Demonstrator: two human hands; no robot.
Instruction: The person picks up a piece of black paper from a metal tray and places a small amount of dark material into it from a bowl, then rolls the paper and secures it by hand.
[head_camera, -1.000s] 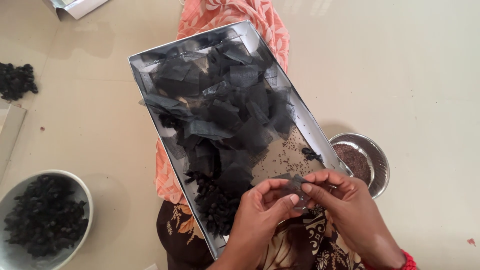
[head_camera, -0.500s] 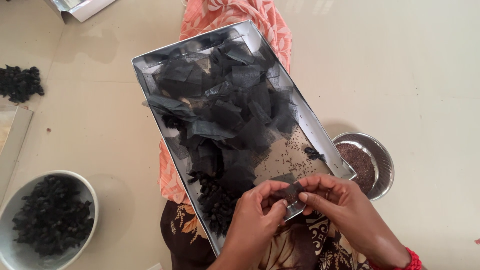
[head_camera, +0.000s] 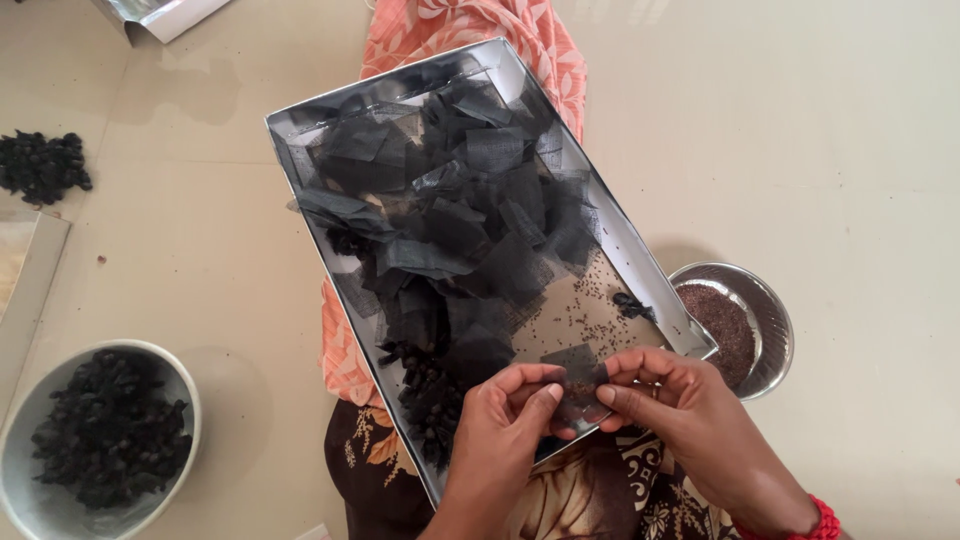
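Note:
A rectangular metal tray (head_camera: 520, 75) rests on my lap, heaped with several black mesh squares (head_camera: 450, 220). Small brown seeds (head_camera: 585, 310) are scattered on its bare lower part, and a clump of small black bundles (head_camera: 430, 395) lies at its near left edge. Over the tray's near corner, my left hand (head_camera: 510, 425) and my right hand (head_camera: 680, 405) together pinch one black mesh piece (head_camera: 575, 372) between thumbs and fingertips.
A steel bowl (head_camera: 775, 325) of brown seeds stands on the floor to the right of the tray. A pale bowl (head_camera: 20, 490) full of black bundles sits at lower left. A loose pile of black bundles (head_camera: 40, 165) lies at far left.
Both hands have kept hold of the mesh piece, working it between the fingertips. The view has shifted slightly; the tray sits the same.

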